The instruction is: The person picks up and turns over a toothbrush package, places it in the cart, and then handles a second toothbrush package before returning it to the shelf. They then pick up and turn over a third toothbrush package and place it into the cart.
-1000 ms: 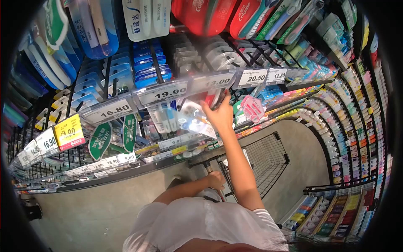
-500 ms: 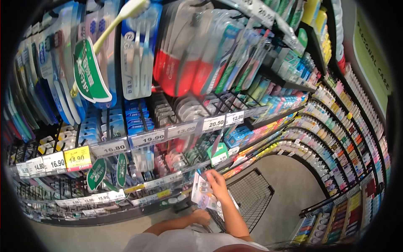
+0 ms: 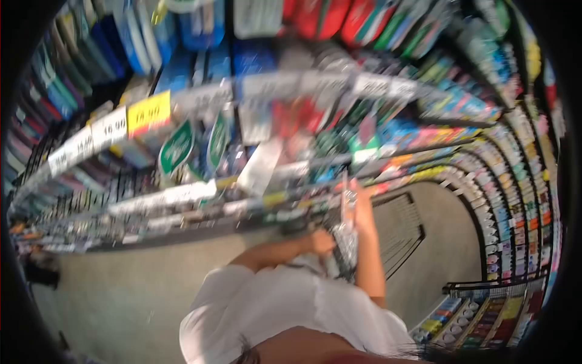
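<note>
In the lower middle of the head view, my right hand (image 3: pixel 364 209) is closed on a small blister pack (image 3: pixel 348 205), turned almost edge-on so its print cannot be read. My left hand (image 3: pixel 322 242) is a closed fist lower and to the left, at the near end of a wire shopping cart (image 3: pixel 397 227). It appears wrapped round the cart's handle, which is mostly hidden by the fist and blurred. A crinkled, shiny clear item (image 3: pixel 345 242) lies between my forearms, too blurred to name.
Shelves of hanging toothbrush packs (image 3: pixel 142 36) curve across the front. Price labels, a yellow tag (image 3: pixel 149 114) and green leaf-shaped signs (image 3: pixel 176 147) line their edges. More stocked shelves (image 3: pixel 515 200) bend round the right. Grey floor (image 3: pixel 151 285) runs below.
The view has tipped downward, so the shelves sit higher and more of my white top shows. The blister pack has turned from facing me to nearly edge-on. My left hand stays closed.
</note>
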The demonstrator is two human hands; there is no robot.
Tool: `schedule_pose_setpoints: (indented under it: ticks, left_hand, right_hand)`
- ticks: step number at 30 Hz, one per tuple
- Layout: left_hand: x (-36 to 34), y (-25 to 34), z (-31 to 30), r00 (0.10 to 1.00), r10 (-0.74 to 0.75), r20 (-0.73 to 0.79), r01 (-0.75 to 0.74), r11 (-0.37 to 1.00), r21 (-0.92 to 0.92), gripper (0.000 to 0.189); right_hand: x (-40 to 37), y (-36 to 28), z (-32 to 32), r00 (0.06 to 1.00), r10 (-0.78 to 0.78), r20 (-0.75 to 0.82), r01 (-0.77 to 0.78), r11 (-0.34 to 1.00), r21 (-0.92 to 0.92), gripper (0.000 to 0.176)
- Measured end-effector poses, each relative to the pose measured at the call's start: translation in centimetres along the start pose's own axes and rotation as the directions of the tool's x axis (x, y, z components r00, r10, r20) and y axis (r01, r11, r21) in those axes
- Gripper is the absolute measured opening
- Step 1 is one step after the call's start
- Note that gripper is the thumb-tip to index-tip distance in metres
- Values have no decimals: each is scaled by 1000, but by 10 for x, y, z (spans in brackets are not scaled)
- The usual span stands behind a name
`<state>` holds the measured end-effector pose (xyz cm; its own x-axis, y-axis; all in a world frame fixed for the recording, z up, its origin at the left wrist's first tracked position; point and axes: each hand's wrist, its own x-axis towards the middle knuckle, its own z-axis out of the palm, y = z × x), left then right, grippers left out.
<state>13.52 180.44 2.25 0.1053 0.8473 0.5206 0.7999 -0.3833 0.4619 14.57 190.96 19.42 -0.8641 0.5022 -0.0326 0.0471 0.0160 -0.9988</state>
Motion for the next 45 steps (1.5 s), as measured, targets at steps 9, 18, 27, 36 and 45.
schedule_pose_setpoints:
  ticks: [9,18,27,36,45]
  left_hand:
    - [-59,14,-36,905,-382,-190,396,917,43,23]
    - [-68,67,-213,71,-455,-888,709,649,-275,55]
    - [-43,75,-275,488,-287,-824,725,659,200,32]
    - [8,87,-343,342,-77,-937,628,760,167,24]
    - [-9,95,-329,158,-51,-986,726,683,81,22]
  right_hand:
    - [-36,38,-8,933,358,18,-358,931,71,35]
    - [-27,45,23,972,119,204,-84,981,-172,24]
    - [32,-28,112,858,-149,492,323,901,-291,58]
    - [60,-61,118,846,-145,514,256,955,-151,18]
    - [53,-101,122,828,-175,532,419,825,-380,25]
